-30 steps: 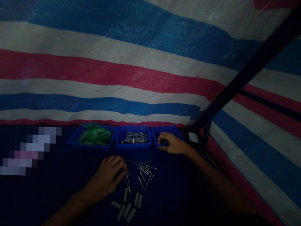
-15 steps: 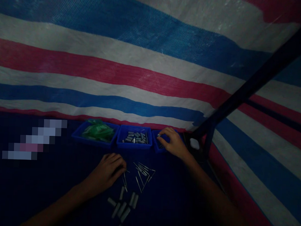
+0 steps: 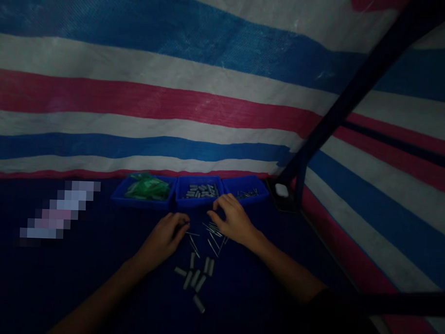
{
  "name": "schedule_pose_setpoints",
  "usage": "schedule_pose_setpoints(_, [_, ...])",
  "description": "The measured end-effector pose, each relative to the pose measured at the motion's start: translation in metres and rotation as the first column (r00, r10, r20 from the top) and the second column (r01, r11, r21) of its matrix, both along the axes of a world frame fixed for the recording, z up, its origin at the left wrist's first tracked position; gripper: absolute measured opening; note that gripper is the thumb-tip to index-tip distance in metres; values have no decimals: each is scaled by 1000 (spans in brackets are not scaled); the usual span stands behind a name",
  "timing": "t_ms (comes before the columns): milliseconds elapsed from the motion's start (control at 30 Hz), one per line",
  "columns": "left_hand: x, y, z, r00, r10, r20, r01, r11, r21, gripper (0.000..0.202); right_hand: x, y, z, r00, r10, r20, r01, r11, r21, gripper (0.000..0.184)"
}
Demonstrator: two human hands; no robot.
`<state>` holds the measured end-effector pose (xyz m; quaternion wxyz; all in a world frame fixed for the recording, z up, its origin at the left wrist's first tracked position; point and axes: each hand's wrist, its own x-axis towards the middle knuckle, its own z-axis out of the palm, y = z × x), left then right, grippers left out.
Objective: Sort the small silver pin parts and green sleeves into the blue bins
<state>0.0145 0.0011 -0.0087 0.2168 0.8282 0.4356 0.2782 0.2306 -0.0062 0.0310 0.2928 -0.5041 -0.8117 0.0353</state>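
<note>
Both bare hands are over the dark blue table. My left hand (image 3: 170, 232) has its thumb and fingertips drawn together; what they hold, if anything, is too dark to make out. Thin metal pins (image 3: 194, 245) lie just right of it. My right hand (image 3: 234, 220) hovers over the edge of a loose pile of similar pins (image 3: 213, 231). Its fingers are curved, with a gap to the thumb and nothing visible between them. Several short grey cylinders (image 3: 195, 278) lie on the table in front of the hands.
Along the back stand three blue trays: one with green plastic bags (image 3: 149, 188), one with grey cylinders (image 3: 200, 191), and one with thin metal pieces (image 3: 248, 193). A white object (image 3: 281, 190) sits by the dark frame post (image 3: 299, 184). Striped sheeting (image 3: 155, 101) hangs behind.
My right hand has come away from the right tray, toward me and left, to the pin pile. My left hand stays beside the pins. The camera view has shifted slightly.
</note>
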Motion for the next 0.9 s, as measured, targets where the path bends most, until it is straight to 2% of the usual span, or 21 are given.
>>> schedule_pose_setpoints(100, [1, 0, -2, 997, -2, 78, 3, 1000, -9, 20, -14, -25, -6, 996, 83, -40, -84, 996, -32, 10])
schedule_pose_setpoints(200, [2, -3, -2, 994, -50, 100, 50, 999, 2, 14, -28, -38, -10, 986, 163, 19, -163, 987, -10, 12])
schedule_pose_setpoints(367, [8, -13, 1, 981, -141, 130, 140, 990, 16, 12, -33, -46, -14, 982, 139, 131, -149, 987, 66, 13])
schedule_pose_setpoints(533, [10, -18, 2, 968, -175, 182, 179, 984, -4, 12, -27, -46, -18, 983, 163, 88, -170, 982, 81, 15])
schedule_pose_setpoints(667, [10, -17, 3, 972, -178, 154, 175, 984, 34, 22, -26, -44, -22, 996, 82, -18, -81, 994, 75, 21])
schedule_pose_setpoints(767, [12, -16, 4, 984, -166, 60, 161, 983, 88, 28, -22, -40, -22, 997, 25, -76, -19, 997, 76, 25])
schedule_pose_setpoints(833, [12, -14, 4, 993, -118, 1, 116, 985, 128, 27, -12, -34, -18, 994, -12, -109, 23, 995, 100, 25])
schedule_pose_setpoints(900, [12, -12, 3, 999, -33, -30, 38, 986, 165, 27, 5, -24, -12, 983, -104, -152, 128, 979, 156, 27])
